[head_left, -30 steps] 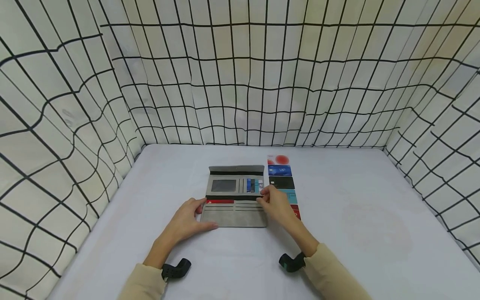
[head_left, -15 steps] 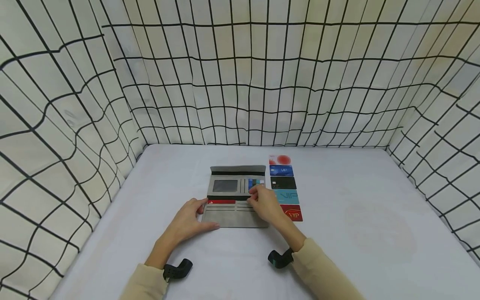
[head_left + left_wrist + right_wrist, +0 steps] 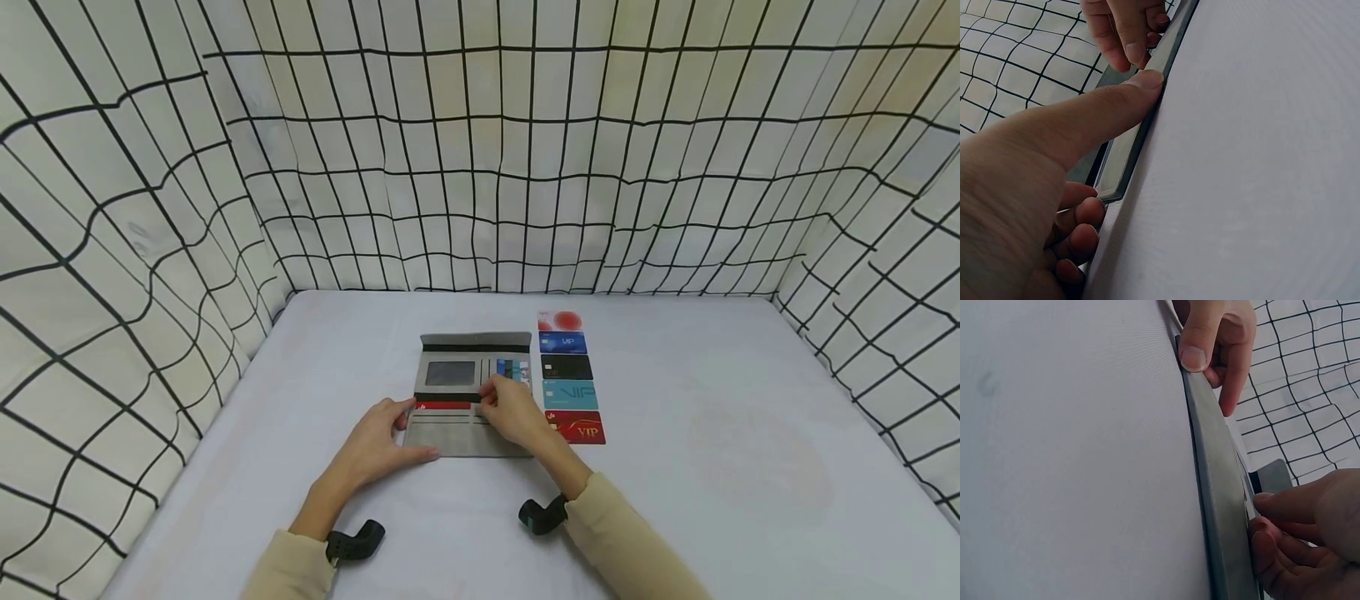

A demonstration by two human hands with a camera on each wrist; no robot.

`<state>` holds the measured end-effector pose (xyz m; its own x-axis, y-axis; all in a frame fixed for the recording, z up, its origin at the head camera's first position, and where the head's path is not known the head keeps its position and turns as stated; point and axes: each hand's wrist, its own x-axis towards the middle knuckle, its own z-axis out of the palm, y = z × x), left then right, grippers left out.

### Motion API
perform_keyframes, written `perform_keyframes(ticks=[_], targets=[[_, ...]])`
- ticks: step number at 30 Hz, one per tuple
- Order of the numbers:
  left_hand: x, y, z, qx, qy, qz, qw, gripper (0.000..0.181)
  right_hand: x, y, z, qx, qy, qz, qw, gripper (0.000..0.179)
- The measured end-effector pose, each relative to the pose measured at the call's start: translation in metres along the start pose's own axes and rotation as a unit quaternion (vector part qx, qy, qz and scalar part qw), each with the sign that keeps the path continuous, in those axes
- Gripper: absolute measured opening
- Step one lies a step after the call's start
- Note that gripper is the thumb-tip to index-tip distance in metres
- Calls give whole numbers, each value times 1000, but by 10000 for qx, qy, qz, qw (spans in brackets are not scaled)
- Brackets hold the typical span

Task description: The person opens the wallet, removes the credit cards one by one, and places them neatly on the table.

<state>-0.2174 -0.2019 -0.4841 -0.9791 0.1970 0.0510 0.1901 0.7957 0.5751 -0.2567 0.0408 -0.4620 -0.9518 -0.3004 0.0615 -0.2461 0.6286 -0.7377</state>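
Observation:
A grey wallet (image 3: 467, 443) lies unfolded in the head view. A red card (image 3: 442, 406) shows in its lower left slot, and small coloured cards (image 3: 513, 367) are printed or tucked at its upper right. My left hand (image 3: 378, 437) holds the wallet's left side, thumb on the front edge, as the left wrist view shows; its other fingers curl at the corner. My right hand (image 3: 517, 414) is over the wallet's right half, thumb and index fingertips together at the inner edge near the fold. In the right wrist view these fingertips pinch that edge; anything between them is hidden.
Right of the wallet several cards form a column: white with a red circle (image 3: 559, 321), blue (image 3: 562, 342), black (image 3: 566, 367), teal (image 3: 570, 394) and red (image 3: 581, 427). The table (image 3: 712, 417) is white-covered, with black netting (image 3: 525, 175) around it.
My right hand has slid left along the wallet's inner edge, from near its right side toward the middle, uncovering the teal and red cards in the column. My left hand has stayed in place.

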Motion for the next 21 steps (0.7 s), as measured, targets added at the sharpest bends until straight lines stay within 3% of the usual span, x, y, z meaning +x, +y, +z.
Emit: perform_keyframes(ticks=[21], targets=[[1, 0, 0, 55, 25, 7, 10000, 96, 17, -19, 11, -888, -528, -179, 9945, 17]])
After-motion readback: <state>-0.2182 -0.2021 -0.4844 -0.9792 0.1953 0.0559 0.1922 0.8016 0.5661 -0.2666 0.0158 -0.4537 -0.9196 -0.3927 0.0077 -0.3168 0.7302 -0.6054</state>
